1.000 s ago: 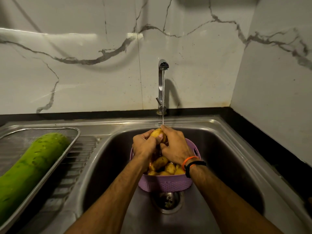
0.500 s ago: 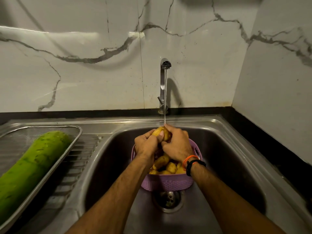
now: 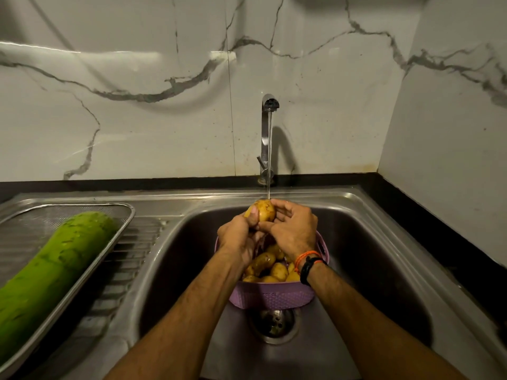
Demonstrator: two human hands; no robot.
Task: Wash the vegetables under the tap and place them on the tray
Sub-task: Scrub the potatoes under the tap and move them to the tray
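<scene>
Both hands meet over the sink basin [image 3: 384,270] in the head view, closed together on one potato [image 3: 262,211] held up under the tap's thin stream of water [image 3: 269,160]. At 9 o'clock of the potato, the left hand [image 3: 238,237] grips it with curled fingers and the thumb laid across its near face. At 3 o'clock, the right hand [image 3: 295,231] pinches it between thumb and fingertips, the other fingers bent loosely over the top. An orange thread and a black band [image 3: 310,266] circle the right wrist.

Straight below the hands, at 6 o'clock, a lilac plastic basket [image 3: 270,296] stands in the basin over the drain [image 3: 274,323], and in it lie more potatoes [image 3: 263,266], partly hidden by the wrists. Behind the basin at 12 o'clock the chrome tap [image 3: 265,133] rises against the veined marble wall [image 3: 137,105], water running from its spout onto the held potato.

Over at 9 o'clock, on the ribbed drainboard [image 3: 129,259], sits the steel mesh tray [image 3: 115,242], well apart from the basket. A long green gourd [image 3: 52,270] lies in it, beaded with drops, its near end running out of the picture at the left edge.
</scene>
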